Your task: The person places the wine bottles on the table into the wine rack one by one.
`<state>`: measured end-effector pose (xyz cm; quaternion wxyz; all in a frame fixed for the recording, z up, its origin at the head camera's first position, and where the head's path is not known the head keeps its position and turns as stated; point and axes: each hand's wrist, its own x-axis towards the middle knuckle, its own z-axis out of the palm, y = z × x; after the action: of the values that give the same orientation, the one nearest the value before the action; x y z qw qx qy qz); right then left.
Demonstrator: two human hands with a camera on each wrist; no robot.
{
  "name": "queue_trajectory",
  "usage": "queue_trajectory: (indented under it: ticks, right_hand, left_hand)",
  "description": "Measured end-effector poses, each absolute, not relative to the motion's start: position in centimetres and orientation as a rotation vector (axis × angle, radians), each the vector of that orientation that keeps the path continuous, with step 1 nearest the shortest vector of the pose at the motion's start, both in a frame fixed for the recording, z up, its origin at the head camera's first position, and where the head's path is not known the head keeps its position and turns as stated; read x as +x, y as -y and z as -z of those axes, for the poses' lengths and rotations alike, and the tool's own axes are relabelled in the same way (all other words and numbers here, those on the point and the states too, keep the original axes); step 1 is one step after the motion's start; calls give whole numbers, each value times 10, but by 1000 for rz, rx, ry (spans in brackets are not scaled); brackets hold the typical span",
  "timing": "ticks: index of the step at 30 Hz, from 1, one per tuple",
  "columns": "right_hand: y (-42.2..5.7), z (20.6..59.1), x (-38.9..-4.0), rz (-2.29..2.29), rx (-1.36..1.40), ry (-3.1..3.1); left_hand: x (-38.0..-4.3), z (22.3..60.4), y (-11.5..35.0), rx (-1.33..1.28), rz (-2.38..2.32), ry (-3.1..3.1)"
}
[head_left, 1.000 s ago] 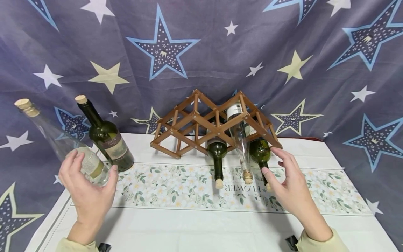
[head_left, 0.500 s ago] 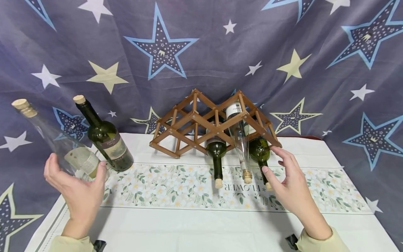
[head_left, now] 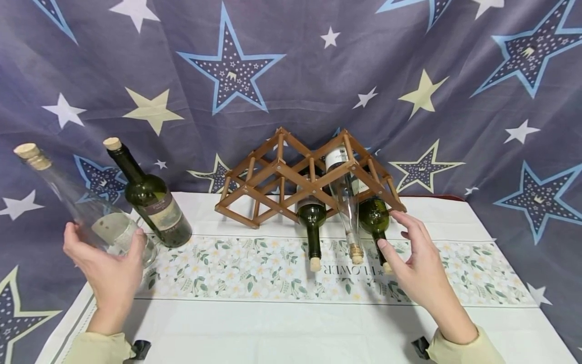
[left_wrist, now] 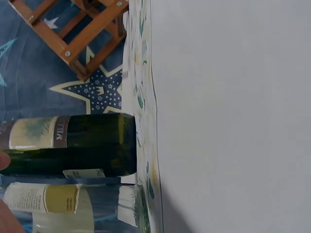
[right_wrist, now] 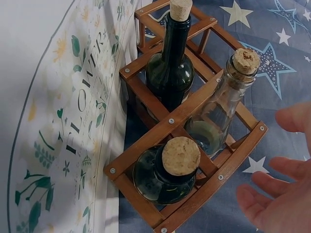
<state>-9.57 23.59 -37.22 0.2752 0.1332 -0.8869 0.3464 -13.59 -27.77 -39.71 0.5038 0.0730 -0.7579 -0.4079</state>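
Note:
My left hand (head_left: 106, 265) spreads in a C-shape in front of a clear corked glass bottle (head_left: 111, 227). Its fingertips stand left of the glass, and the thumb overlaps the lower label. Just right of that bottle is an upright dark green wine bottle (head_left: 159, 210) with a cork. Over at the wooden wine rack (head_left: 252, 194), my right hand (head_left: 420, 265) holds nothing, its fingers parted beside the rack's right end. The thumb overlaps the neck of the rightmost green bottle (head_left: 374, 217) in the head view; in the right wrist view the hand is apart from it.
Two more corked bottles lie in the rack, neck toward me: a green bottle (head_left: 312, 217) and a clear bottle (head_left: 347, 207) resting higher. A floral runner (head_left: 254, 273) crosses the white tablecloth (head_left: 282, 328). A star-patterned curtain (head_left: 291, 60) hangs behind.
My left hand has moved left, so its fingers, earlier in front of the clear bottle, now stand at its left side. The bottles and my right hand stay much the same.

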Motion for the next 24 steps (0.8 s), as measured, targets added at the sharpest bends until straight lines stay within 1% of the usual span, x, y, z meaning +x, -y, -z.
queue_trajectory:
  ticks: [8,17,24]
  right_hand:
    - [-236,374,-97,-935,353,2393]
    - [-237,377,-98,-952,349,2394]
    - [-237,377,-99,-946,343,2397]
  left_hand:
    - [-155,430,314,286,1033,1898]
    - [-157,429,319,522,1052,2015]
    - [-157,427,323,589,1059,2075]
